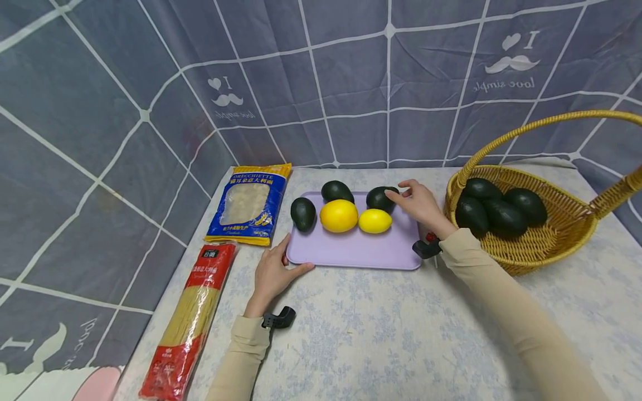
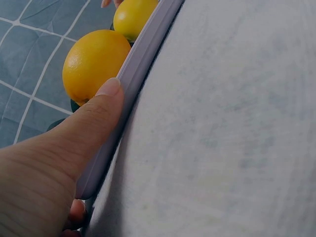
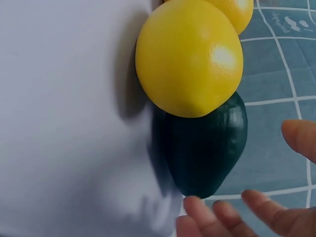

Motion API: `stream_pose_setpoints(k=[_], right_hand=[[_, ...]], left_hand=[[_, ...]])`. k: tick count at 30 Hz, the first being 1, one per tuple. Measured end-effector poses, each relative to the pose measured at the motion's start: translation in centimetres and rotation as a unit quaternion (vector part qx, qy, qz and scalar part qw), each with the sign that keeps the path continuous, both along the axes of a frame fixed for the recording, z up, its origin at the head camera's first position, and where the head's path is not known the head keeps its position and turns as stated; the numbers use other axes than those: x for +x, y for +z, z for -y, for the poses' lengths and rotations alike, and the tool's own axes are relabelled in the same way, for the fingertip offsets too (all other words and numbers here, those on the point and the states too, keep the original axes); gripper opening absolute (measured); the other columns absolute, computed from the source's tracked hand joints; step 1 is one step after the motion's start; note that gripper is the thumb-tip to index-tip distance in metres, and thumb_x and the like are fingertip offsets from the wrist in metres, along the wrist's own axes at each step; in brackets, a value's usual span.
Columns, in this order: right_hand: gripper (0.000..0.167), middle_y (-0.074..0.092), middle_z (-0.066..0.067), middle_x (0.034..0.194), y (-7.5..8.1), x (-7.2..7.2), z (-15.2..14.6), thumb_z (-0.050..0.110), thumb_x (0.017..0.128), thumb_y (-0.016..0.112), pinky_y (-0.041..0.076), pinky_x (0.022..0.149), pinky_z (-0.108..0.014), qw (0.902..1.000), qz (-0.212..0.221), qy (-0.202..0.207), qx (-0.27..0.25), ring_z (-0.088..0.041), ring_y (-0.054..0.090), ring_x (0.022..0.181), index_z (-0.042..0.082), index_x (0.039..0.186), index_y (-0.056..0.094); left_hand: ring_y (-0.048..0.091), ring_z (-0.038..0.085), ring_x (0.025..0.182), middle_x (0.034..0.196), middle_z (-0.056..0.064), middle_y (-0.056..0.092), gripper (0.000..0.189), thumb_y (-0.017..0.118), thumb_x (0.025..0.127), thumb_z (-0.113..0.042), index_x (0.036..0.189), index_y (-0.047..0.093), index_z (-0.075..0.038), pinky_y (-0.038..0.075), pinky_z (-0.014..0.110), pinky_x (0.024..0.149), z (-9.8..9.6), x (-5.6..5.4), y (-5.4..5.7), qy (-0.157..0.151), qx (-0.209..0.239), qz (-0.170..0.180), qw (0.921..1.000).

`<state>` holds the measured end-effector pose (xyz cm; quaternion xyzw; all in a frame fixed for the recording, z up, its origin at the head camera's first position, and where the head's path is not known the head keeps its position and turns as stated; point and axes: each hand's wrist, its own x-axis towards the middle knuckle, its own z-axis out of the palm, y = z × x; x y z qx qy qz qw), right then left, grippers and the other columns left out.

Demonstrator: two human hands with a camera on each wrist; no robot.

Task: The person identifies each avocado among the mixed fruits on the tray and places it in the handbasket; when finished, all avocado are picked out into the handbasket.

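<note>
A lavender tray (image 1: 346,253) lies on the table, holding three dark green avocados, an orange (image 1: 339,216) and a lemon (image 1: 375,221). My left hand (image 1: 273,273) grips its near left corner. In the left wrist view the thumb (image 2: 106,101) lies along the rim, with other fingertips low at the corner. My right hand (image 1: 418,203) is by the tray's far right corner, beside the rightmost avocado (image 1: 378,199). The right wrist view shows its fingers spread, close to the avocado's narrow end (image 3: 205,163) without gripping it. Two more avocados sit at the far left (image 1: 303,214) and far middle (image 1: 337,191).
A wicker basket (image 1: 572,239) with a tall handle stands on the right, holding several avocados (image 1: 506,217). On the left lie a blue and yellow orecchiette bag (image 1: 246,203) and a red spaghetti pack (image 1: 193,317). Tiled-pattern cloth (image 1: 351,83) hangs behind the table.
</note>
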<state>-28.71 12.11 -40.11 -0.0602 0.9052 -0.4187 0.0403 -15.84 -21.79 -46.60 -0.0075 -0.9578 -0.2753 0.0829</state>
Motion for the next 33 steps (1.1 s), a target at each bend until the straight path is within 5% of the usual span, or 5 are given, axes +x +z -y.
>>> stream_pose_setpoints(k=[13,24,33], right_hand=[[0.088,0.043,-0.03,0.133,-0.3,-1.1,1.0,0.063,0.09,0.045,0.038,0.093,-0.05,0.9953,0.096,0.012,0.012,-0.037,0.055,0.105,0.002,0.149,0.018],[0.084,0.033,-0.03,0.142,-0.5,-2.3,1.6,0.061,0.091,0.045,0.046,0.08,-0.041,0.9896,0.14,0.029,0.017,-0.033,0.059,0.089,0.008,0.15,0.019],[0.084,0.028,-0.029,0.144,-0.5,-3.1,2.0,0.06,0.09,0.048,0.047,0.084,-0.043,0.9864,0.162,0.027,0.009,-0.038,0.05,0.107,0.008,0.15,0.02]], left_hand=[[0.036,0.02,0.071,0.071,0.002,0.043,0.098,0.078,0.069,-0.057,0.145,0.04,-0.009,0.026,0.032,0.059,-0.1,0.0,0.2,0.0,0.001,0.0,1.0],[0.037,0.02,0.071,0.071,0.001,0.043,0.098,0.078,0.069,-0.056,0.146,0.039,-0.009,0.026,0.032,0.059,-0.1,0.1,0.1,0.003,-0.001,-0.001,1.0],[0.037,0.02,0.071,0.071,0.002,0.043,0.098,0.078,0.069,-0.056,0.146,0.039,-0.009,0.026,0.032,0.058,-0.1,0.0,0.0,0.003,-0.002,-0.002,1.0]])
